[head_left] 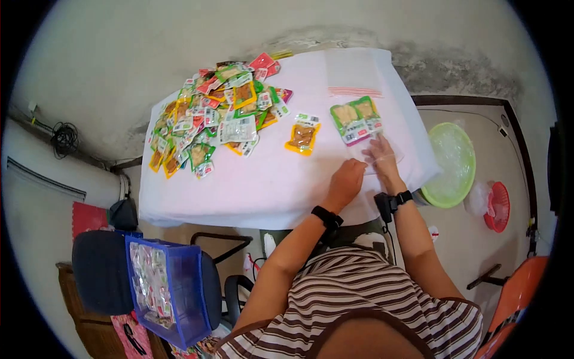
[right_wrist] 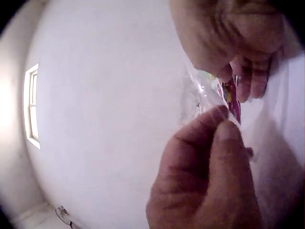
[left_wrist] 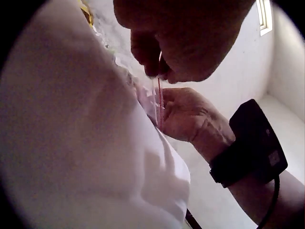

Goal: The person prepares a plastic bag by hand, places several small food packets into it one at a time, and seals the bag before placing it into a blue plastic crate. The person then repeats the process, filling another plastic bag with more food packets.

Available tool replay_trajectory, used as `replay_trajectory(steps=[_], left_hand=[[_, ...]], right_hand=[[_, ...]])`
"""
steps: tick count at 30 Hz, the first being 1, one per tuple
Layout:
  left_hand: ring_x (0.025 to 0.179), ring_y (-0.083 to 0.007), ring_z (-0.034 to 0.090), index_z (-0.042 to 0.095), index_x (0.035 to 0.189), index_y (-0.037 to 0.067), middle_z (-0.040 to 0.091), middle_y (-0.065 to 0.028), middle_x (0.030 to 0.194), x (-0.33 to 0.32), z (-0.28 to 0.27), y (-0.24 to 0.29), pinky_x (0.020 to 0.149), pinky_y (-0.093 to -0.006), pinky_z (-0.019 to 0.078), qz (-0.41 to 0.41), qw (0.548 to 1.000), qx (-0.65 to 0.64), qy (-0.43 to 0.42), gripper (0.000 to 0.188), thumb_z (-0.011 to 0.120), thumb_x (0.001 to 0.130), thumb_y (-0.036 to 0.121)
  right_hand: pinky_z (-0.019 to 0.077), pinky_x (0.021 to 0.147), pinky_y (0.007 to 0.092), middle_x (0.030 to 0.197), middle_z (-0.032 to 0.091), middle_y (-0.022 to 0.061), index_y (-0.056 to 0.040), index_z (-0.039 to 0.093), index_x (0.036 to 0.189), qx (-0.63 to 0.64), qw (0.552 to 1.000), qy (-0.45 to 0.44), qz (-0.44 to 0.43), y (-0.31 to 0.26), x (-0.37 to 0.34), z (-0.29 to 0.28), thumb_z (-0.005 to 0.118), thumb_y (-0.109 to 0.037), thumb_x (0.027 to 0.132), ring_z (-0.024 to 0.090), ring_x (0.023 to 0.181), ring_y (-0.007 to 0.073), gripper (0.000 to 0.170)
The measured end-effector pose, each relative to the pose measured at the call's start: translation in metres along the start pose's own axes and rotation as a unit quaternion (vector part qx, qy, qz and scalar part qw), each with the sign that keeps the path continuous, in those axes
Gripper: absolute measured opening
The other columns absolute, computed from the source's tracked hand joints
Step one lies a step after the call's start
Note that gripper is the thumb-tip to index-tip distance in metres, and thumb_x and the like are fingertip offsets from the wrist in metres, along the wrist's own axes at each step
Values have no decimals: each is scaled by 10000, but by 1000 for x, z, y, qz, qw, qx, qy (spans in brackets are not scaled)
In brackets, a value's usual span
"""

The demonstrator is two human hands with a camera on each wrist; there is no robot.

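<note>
My left hand (head_left: pixel 347 182) pinches the edge of a clear plastic bag; its red strip (left_wrist: pixel 160 102) shows in the left wrist view below the left hand (left_wrist: pixel 186 38). Right beside it, my right hand (head_left: pixel 384 160) has its fingers at the lower end of several stacked packets, with green ones (head_left: pixel 357 118) on top. In the right wrist view a purple packet edge (right_wrist: pixel 232 102) shows between the thumb and fingers of the right hand (right_wrist: pixel 233 38), above the pinching left hand (right_wrist: pixel 205 171). Clear plastic partly covers this spot; how far it surrounds the packets I cannot tell.
A single yellow packet (head_left: pixel 304 135) lies left of the hands. A large heap of packets (head_left: pixel 206 113) covers the table's left part. Flat clear bags (head_left: pixel 353 72) lie at the back. A green basin (head_left: pixel 448 164) and red basket (head_left: pixel 497 206) stand right; a blue crate (head_left: pixel 185 287) stands lower left.
</note>
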State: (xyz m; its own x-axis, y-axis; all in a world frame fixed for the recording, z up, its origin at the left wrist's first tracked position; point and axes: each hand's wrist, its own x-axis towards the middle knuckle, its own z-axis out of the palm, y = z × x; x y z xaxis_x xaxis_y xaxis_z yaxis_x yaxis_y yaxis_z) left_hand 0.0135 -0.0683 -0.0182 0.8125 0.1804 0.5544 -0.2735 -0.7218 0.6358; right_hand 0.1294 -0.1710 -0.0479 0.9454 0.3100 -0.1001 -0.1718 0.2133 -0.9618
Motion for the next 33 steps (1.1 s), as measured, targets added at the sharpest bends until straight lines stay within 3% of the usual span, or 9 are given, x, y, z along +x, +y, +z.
replay_trajectory(steps=[3, 9, 11, 16, 22, 28, 31, 32, 33], left_hand=[[847, -289, 567, 597, 921, 71, 580, -115, 865, -9, -12, -2, 717, -379, 478, -21, 999, -8, -44, 133, 552, 796, 64], [1005, -364, 490, 533, 1033, 1, 556, -180, 1014, 5, -101, -98, 878, -436, 401, -101, 961, 214, 142, 307, 596, 747, 93], [1176, -426, 377, 480, 1143, -18, 434, -272, 1242, 18, -135, -113, 1007, -478, 295, -150, 927, 298, 173, 494, 659, 701, 112], [1306, -437, 191, 395, 1294, 16, 253, -243, 1411, 25, -167, -157, 1042, -552, 186, -293, 879, 374, 46, 728, 710, 708, 309], [1261, -459, 272, 522, 1179, 27, 365, -233, 1353, 1, -165, -149, 1029, -542, 247, -169, 913, 371, 5, 575, 716, 691, 261], [1292, -399, 280, 524, 1151, 10, 406, -198, 1334, -15, -166, -130, 1047, -445, 285, -95, 981, 151, -82, 484, 677, 728, 190], [1260, -401, 325, 474, 1173, -36, 421, -265, 1285, -15, -197, -149, 1063, -435, 253, -80, 962, 206, 159, 474, 596, 729, 77], [1228, -421, 348, 453, 1181, -66, 424, -299, 1261, -17, -207, -155, 1069, -449, 228, -268, 896, 315, 162, 488, 581, 731, 73], [1207, -427, 358, 450, 1163, -80, 423, -291, 1257, -34, -214, -200, 1057, -464, 233, -170, 837, 445, 271, 482, 586, 731, 84]], right_hand=[[442, 561, 234, 1001, 602, 120, 15, 441, 1270, -58, 998, -31, 21, -3, -4, -10, 505, -49, 853, 598, 739, 135, 427], [436, 561, 219, 838, 633, 88, 32, 579, 1007, -199, 975, -64, -77, 2, -37, -28, 497, -58, 873, 531, 607, 81, 181], [438, 562, 218, 835, 623, 79, 24, 586, 973, -189, 977, -68, -68, 6, -49, -26, 502, -61, 873, 531, 611, 78, 155], [444, 575, 219, 800, 568, 39, 15, 619, 932, -204, 972, -71, -95, 1, -67, -6, 517, -79, 870, 545, 620, 85, 152], [449, 571, 225, 807, 581, 48, 20, 628, 928, -206, 974, -59, -67, 17, -59, -8, 519, -83, 874, 536, 596, 89, 159], [450, 550, 220, 860, 613, 62, 24, 619, 952, -176, 979, -69, -73, 32, -47, -17, 511, -96, 887, 518, 583, 82, 174], [442, 536, 218, 865, 616, 48, 6, 619, 964, -144, 986, -69, -47, 29, -48, -21, 516, -114, 894, 532, 601, 84, 173], [424, 523, 210, 835, 612, 31, -8, 620, 968, -165, 983, -58, -55, 13, -55, -9, 520, -127, 900, 532, 603, 84, 170], [426, 515, 210, 837, 615, 30, -10, 619, 972, -178, 981, -60, -50, 12, -55, -10, 519, -136, 901, 544, 603, 86, 176]])
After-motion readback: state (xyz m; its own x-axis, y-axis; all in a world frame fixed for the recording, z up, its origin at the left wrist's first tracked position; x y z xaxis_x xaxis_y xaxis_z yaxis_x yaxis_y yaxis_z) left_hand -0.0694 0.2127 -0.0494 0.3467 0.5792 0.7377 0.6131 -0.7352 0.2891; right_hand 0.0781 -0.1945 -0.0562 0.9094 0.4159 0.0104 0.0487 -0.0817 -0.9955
